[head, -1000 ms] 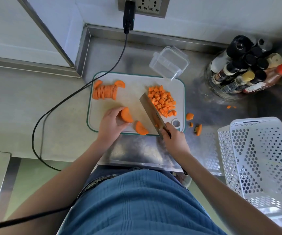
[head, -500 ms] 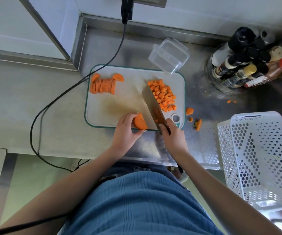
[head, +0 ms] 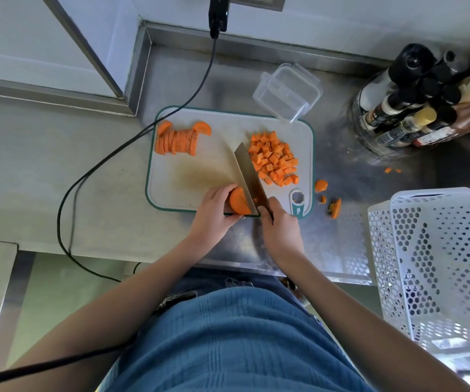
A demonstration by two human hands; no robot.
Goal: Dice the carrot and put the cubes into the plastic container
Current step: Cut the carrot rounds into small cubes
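At the near edge of the cutting board (head: 200, 176), the left hand (head: 214, 213) curls its fingers round a carrot slice (head: 238, 201), pinning it so it cannot slide. The right hand (head: 280, 224) grips the cleaver (head: 249, 176), blade against the slice's right side, seemingly ready to cut. Diced cubes (head: 275, 158) are heaped to the blade's right, uncut slices (head: 178, 138) wait at the far left, and the plastic container (head: 287, 93) sits empty at the far right corner.

counter (head: 327, 244): shiny metal | cutting board (head: 200, 171): smooth matt white plastic | plastic container (head: 287, 93): clear, glossy | knife (head: 246, 172) blade: shiny metal | basket (head: 437, 267): white plastic with holes | shirt (head: 236, 343): blue ribbed cloth
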